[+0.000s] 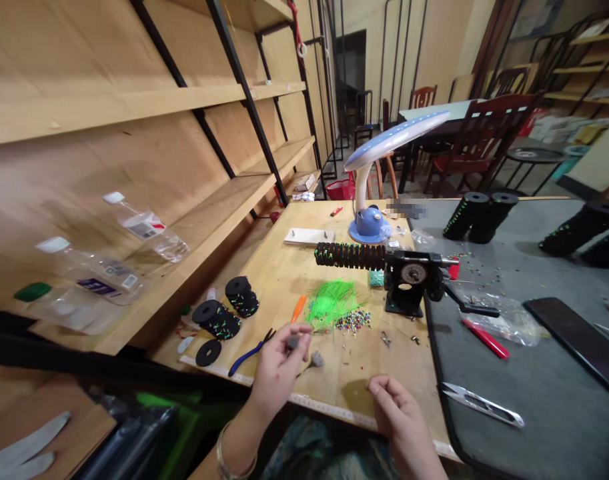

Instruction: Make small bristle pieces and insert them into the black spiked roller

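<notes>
A small grey bobbin-like piece (pixel 293 343) sits pinched in the fingertips of the left hand (pixel 277 371), low over the wooden worktop (pixel 284 267). The right hand (pixel 397 407), at about 4 o'clock from it, is loosely curled; whether it holds a thread I cannot tell. This looks like a threading or winding step, calling for fine fingertip work. At 1 o'clock lie loose green fibres (pixel 331 300) and coloured beads (pixel 353 321); beyond them stands the black hand-crank winder (pixel 409 280).
</notes>
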{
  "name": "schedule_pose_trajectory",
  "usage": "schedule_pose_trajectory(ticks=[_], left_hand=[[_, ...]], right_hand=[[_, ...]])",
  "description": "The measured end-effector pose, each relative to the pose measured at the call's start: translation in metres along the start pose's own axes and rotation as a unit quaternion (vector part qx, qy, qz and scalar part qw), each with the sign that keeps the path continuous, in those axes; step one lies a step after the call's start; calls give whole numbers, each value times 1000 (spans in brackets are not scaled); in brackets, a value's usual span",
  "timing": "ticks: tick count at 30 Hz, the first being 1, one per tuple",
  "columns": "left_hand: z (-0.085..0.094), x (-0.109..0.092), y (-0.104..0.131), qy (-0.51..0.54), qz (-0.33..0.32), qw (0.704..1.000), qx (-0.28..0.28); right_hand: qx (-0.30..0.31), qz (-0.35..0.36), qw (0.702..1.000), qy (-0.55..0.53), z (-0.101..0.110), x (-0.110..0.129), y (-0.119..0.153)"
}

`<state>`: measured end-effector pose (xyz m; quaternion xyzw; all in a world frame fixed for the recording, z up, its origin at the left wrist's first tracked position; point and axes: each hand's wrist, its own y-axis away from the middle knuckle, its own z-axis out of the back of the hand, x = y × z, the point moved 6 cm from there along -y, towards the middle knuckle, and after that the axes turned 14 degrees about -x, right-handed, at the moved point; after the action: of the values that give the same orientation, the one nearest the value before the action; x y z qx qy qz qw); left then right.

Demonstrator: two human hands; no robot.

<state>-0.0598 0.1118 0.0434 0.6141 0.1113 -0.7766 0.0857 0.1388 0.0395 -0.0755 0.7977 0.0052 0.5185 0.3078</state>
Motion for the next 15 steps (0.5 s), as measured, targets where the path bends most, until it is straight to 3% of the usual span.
schedule_pose_trajectory(ticks=[3,5,9,15], left_hand=[[-24,13,30,30,73,992,99],[-38,25,48,46,111,983,136],[-60,32,70,63,127,970,199],[-69,26,66,72,120,971,192]], right_hand=[[12,-3,1000,0,-1,2,5],[19,2,1000,11,-1,6,8],[49,-9,998,36,-6,14,16],[66,9,996,63,-10,22,25]])
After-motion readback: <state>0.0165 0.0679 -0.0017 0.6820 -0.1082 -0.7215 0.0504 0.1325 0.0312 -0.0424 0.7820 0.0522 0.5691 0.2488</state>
